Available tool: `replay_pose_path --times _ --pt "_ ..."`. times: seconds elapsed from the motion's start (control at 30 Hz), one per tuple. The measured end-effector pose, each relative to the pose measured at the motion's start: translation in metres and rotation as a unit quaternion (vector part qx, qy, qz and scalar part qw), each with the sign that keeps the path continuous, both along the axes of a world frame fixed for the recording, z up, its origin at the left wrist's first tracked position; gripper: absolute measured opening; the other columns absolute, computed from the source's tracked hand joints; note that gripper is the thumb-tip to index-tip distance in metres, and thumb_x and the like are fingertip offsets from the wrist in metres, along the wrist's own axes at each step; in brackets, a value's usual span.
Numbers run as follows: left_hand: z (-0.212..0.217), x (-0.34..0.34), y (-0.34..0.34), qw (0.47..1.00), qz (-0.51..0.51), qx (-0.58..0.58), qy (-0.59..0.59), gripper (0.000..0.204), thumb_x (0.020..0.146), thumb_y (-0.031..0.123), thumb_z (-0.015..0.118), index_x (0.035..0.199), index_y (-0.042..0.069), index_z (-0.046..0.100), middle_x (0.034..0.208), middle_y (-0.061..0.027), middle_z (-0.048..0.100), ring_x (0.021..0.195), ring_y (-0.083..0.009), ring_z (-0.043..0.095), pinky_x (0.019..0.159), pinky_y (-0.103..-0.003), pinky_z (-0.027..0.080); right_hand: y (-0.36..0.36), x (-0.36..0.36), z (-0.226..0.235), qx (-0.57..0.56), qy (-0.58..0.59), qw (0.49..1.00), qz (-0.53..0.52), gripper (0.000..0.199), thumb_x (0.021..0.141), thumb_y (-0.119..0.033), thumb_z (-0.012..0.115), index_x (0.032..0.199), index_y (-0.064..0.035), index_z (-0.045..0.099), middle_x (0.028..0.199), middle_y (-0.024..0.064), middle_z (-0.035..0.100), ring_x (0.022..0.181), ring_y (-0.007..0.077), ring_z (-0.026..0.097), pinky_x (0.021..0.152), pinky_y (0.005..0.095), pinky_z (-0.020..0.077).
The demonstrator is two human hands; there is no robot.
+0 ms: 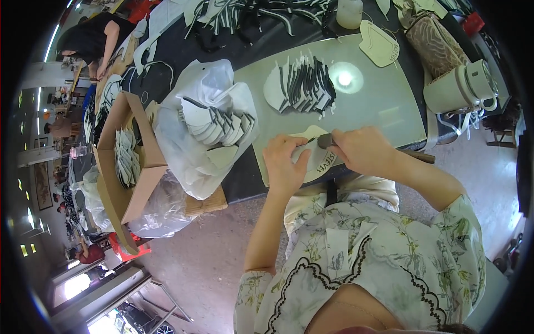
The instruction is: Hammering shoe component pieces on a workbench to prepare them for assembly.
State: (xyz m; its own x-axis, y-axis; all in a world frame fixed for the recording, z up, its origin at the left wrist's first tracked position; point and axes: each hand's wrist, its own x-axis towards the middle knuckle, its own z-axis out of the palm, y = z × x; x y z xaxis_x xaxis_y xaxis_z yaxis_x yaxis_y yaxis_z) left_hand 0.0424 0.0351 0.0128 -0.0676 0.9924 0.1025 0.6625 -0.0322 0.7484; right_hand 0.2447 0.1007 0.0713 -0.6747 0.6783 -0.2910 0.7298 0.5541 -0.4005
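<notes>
At the near edge of the greenish board lies a cream, curved template with dark lettering. A small whitish piece rests over it. My left hand bends over the left side, thumb and fingertips pressing that piece against the template. From the right, my right hand is closed around a short, dark grey-brown block-like tool, which meets the piece near my left fingertips. The tool's lower end is too small to make out. Beyond my hands sits a fanned stack of white pieces with black strips.
Left of the board, a white plastic bag holds more white pieces. Beside it stands an open cardboard box. A metal flask and another cream template are at the right. A person bends over the table's far left.
</notes>
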Motion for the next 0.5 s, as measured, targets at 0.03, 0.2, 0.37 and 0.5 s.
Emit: replay_pose_path --times 0.03,0.2,0.37,0.5 --pt "-0.001 0.000 -0.002 1.000 0.001 0.002 0.003 0.020 0.073 0.013 0.073 0.093 0.011 0.070 0.091 -0.0046 0.061 0.090 -0.0261 0.056 0.080 -0.039 0.038 -0.001 -0.003 0.002 0.012 -0.001 1.000 -0.002 0.030 0.097 -0.030 0.052 0.090 -0.0018 0.057 0.067 0.0167 0.065 0.065 0.0372 0.066 0.058 0.0470 0.0509" --pt "-0.003 0.001 -0.005 0.999 -0.007 0.007 -0.047 0.020 0.073 0.009 0.072 0.093 0.012 0.071 0.090 -0.0035 0.060 0.089 -0.0247 0.056 0.082 -0.040 0.035 0.000 -0.007 -0.002 0.023 0.013 1.000 0.000 0.030 0.098 -0.028 0.051 0.089 -0.0003 0.056 0.065 0.0158 0.064 0.061 0.0364 0.065 0.055 0.0454 0.0505" --pt "-0.008 0.001 -0.009 0.999 -0.025 0.035 -0.026 0.022 0.073 0.005 0.071 0.094 0.013 0.072 0.089 -0.0029 0.059 0.088 -0.0235 0.055 0.083 -0.041 0.034 0.006 -0.009 0.001 0.029 0.000 1.000 -0.006 0.031 0.098 -0.029 0.052 0.090 0.0002 0.055 0.063 0.0155 0.064 0.060 0.0363 0.065 0.054 0.0451 0.0507" --pt "-0.010 0.003 -0.006 0.986 -0.060 0.151 0.048 0.019 0.074 0.005 0.072 0.092 0.011 0.073 0.086 -0.0025 0.058 0.085 -0.0227 0.055 0.082 -0.039 0.035 0.008 -0.006 -0.005 0.030 0.017 0.999 -0.017 0.031 0.098 -0.029 0.052 0.090 0.0006 0.055 0.063 0.0158 0.063 0.060 0.0362 0.065 0.054 0.0451 0.0508"
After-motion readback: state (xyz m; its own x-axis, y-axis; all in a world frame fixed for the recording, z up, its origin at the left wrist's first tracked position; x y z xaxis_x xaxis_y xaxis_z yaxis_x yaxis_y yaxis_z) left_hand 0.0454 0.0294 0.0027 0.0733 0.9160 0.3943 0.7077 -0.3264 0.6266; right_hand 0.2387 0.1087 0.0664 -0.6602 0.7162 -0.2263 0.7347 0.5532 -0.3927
